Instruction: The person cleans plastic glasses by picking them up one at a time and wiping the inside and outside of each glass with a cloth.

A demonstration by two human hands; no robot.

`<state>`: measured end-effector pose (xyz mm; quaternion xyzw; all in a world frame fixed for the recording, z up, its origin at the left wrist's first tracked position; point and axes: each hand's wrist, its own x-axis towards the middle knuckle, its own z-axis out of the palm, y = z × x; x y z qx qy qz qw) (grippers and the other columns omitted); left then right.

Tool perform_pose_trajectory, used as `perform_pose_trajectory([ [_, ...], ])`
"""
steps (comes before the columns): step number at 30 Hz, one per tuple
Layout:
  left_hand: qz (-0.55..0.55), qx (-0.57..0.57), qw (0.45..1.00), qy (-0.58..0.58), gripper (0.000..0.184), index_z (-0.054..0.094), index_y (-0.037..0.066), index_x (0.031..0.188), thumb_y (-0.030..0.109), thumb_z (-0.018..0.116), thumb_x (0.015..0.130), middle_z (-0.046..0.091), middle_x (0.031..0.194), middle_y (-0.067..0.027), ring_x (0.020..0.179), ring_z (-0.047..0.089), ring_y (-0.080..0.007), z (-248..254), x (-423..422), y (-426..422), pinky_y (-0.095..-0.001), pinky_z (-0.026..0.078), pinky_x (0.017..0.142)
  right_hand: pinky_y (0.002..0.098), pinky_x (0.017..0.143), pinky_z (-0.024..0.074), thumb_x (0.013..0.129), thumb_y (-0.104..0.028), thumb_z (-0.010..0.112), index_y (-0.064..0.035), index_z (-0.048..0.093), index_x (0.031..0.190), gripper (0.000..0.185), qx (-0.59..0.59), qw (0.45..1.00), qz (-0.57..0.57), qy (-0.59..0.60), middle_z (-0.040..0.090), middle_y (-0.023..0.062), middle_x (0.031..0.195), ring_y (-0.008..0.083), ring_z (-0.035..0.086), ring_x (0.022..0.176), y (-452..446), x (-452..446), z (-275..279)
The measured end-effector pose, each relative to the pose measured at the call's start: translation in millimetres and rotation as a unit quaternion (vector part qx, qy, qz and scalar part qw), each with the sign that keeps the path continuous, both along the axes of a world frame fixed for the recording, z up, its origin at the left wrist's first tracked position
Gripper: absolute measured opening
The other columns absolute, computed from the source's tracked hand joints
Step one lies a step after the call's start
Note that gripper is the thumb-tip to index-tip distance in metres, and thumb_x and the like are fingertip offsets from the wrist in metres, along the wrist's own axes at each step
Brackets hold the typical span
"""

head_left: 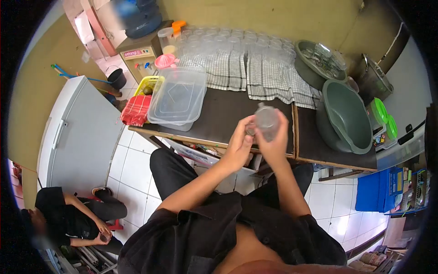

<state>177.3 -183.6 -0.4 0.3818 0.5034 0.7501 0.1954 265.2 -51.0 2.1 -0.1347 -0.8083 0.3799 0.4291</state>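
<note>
A clear glass mug (267,119) is held up above the front of the dark table, its small handle toward the back. My right hand (276,145) is closed around its lower side. My left hand (238,145) is closed right beside it, with a small round clear piece between the fingers; whether this is part of the mug or a separate thing I cannot tell. Behind my hands, black-and-white checked cloths (269,77) lie on the table, with rows of clear glasses (232,43) standing along the wall.
A lidded clear plastic box (178,97) stands at the left, beside a red checked cloth (137,109). To the right are a grey-green basin (341,119) and another basin (303,68) full of glassware. A seated co-worker (82,214) is at lower left.
</note>
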Motion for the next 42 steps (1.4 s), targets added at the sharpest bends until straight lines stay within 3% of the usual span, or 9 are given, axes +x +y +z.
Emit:
perform_pose_trajectory([
  [2, -0.031, 0.003, 0.999, 0.023, 0.087, 0.038, -0.001, 0.155, 0.055, 0.072, 0.099, 0.046, 0.155, -0.0219, 0.141, 0.050, -0.0330, 0.7, -12.3, 5.4, -0.0467, 0.042, 0.116, 0.0451, 0.111, 0.0492, 0.086, -0.003, 0.083, 0.0005, 0.041, 0.151, 0.077, -0.073, 0.996, -0.023, 0.048, 0.057, 0.0177, 0.142, 0.0294, 0.059, 0.131, 33.6, -3.9, -3.7],
  [4, 0.140, -0.182, 0.891, 0.391, 0.099, 0.033, -0.001, 0.161, 0.060, 0.073, 0.095, 0.041, 0.162, -0.0257, 0.150, 0.040, -0.0438, -16.6, -36.5, 19.3, -0.0581, 0.033, 0.122, 0.0444, 0.109, 0.0498, 0.086, -0.005, 0.085, 0.0007, 0.045, 0.149, 0.075, -0.194, 0.969, 0.050, 0.144, 0.057, 0.0160, 0.138, 0.0281, 0.058, 0.129, 62.8, -26.5, -3.9],
  [5, 0.131, -0.232, 0.845, 0.464, 0.093, 0.036, 0.010, 0.164, 0.067, 0.063, 0.096, 0.039, 0.165, -0.0270, 0.155, 0.032, -0.0508, -19.8, -42.1, 28.8, -0.0681, 0.024, 0.124, 0.0444, 0.108, 0.0500, 0.085, -0.010, 0.086, 0.0005, 0.047, 0.147, 0.075, -0.158, 0.978, 0.048, 0.125, 0.058, 0.0156, 0.136, 0.0286, 0.059, 0.128, 80.4, -46.1, -7.6],
  [8, 0.051, -0.346, 0.788, 0.507, 0.092, 0.037, 0.016, 0.166, 0.071, 0.060, 0.096, 0.035, 0.168, -0.0270, 0.159, 0.025, -0.0490, -42.6, -51.4, 51.3, -0.0705, 0.017, 0.125, 0.0452, 0.107, 0.0500, 0.081, -0.023, 0.091, -0.0002, 0.051, 0.144, 0.079, 0.023, 0.999, -0.036, -0.019, 0.058, 0.0160, 0.130, 0.0311, 0.059, 0.124, 104.4, -102.9, 26.3],
  [23, 0.041, -0.293, 0.836, 0.461, 0.091, 0.047, 0.005, 0.157, 0.062, 0.072, 0.090, 0.036, 0.164, -0.0326, 0.155, 0.030, -0.0490, -39.6, -61.3, 51.8, -0.0733, 0.023, 0.121, 0.0484, 0.102, 0.0547, 0.071, -0.023, 0.094, 0.0019, 0.049, 0.139, 0.085, 0.066, 0.995, -0.052, -0.059, 0.068, 0.0285, 0.127, 0.0447, 0.067, 0.121, 170.9, -434.0, -32.6],
  [28, 0.029, -0.291, 0.840, 0.457, 0.091, 0.049, 0.004, 0.155, 0.058, 0.076, 0.087, 0.038, 0.161, -0.0316, 0.152, 0.034, -0.0494, -41.0, -64.0, 52.3, -0.0722, 0.024, 0.120, 0.0492, 0.104, 0.0535, 0.078, -0.026, 0.092, 0.0039, 0.047, 0.143, 0.085, 0.032, 0.996, -0.049, -0.063, 0.065, 0.0303, 0.132, 0.0454, 0.064, 0.125, 166.9, -428.7, -51.1],
  [34, 0.059, -0.274, 0.845, 0.456, 0.088, 0.052, 0.006, 0.152, 0.055, 0.080, 0.084, 0.041, 0.160, -0.0319, 0.150, 0.038, -0.0471, -39.8, -59.0, 56.2, -0.0699, 0.027, 0.119, 0.0529, 0.103, 0.0530, 0.096, -0.057, 0.071, 0.0033, 0.057, 0.137, 0.074, 0.088, 0.979, -0.114, -0.142, 0.069, 0.0295, 0.126, 0.0470, 0.066, 0.120, 188.6, -399.6, -38.5],
  [39, 0.062, -0.277, 0.847, 0.449, 0.082, 0.057, 0.005, 0.147, 0.054, 0.081, 0.085, 0.043, 0.161, -0.0286, 0.150, 0.040, -0.0457, -37.3, -55.3, 59.4, -0.0677, 0.026, 0.121, 0.0531, 0.099, 0.0539, 0.099, -0.050, 0.067, 0.0010, 0.064, 0.127, 0.058, 0.066, 0.972, -0.222, -0.044, 0.071, 0.0274, 0.122, 0.0459, 0.068, 0.116, 283.0, -321.2, 41.6],
  [42, 0.073, -0.277, 0.844, 0.454, 0.080, 0.057, 0.005, 0.147, 0.052, 0.081, 0.086, 0.046, 0.159, -0.0288, 0.147, 0.043, -0.0449, -36.3, -53.7, 60.1, -0.0603, 0.027, 0.122, 0.0613, 0.105, 0.0462, 0.099, -0.038, 0.067, -0.0029, 0.066, 0.128, 0.045, 0.069, 0.915, -0.371, -0.141, 0.069, 0.0216, 0.130, 0.0410, 0.066, 0.124, 361.8, -250.7, 89.3],
])
